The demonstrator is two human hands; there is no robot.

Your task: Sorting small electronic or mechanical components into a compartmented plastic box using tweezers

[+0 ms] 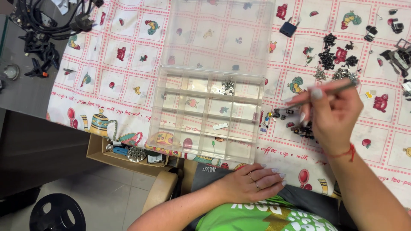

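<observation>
My right hand [333, 114] grips a thin pair of tweezers [321, 92], their tips pointing left toward a cluster of tiny dark parts [286, 114] on the patterned tablecloth [120, 68]. My left hand [252, 183] rests flat near the table's front edge, holding nothing, just below a clear plastic compartment box [206, 112]. The box has its lid [218, 32] open and lying back. One compartment holds small silver screws [227, 87]; others hold a white strip [220, 126] and a few tiny bits.
Heaps of small black and silver parts [336, 60] lie at the right rear, with black clips [396, 55] beyond. A dark blue plug [288, 28] sits behind the box. Black cables [47, 21] lie at far left. A cardboard box of oddments [128, 154] hangs below the table's edge.
</observation>
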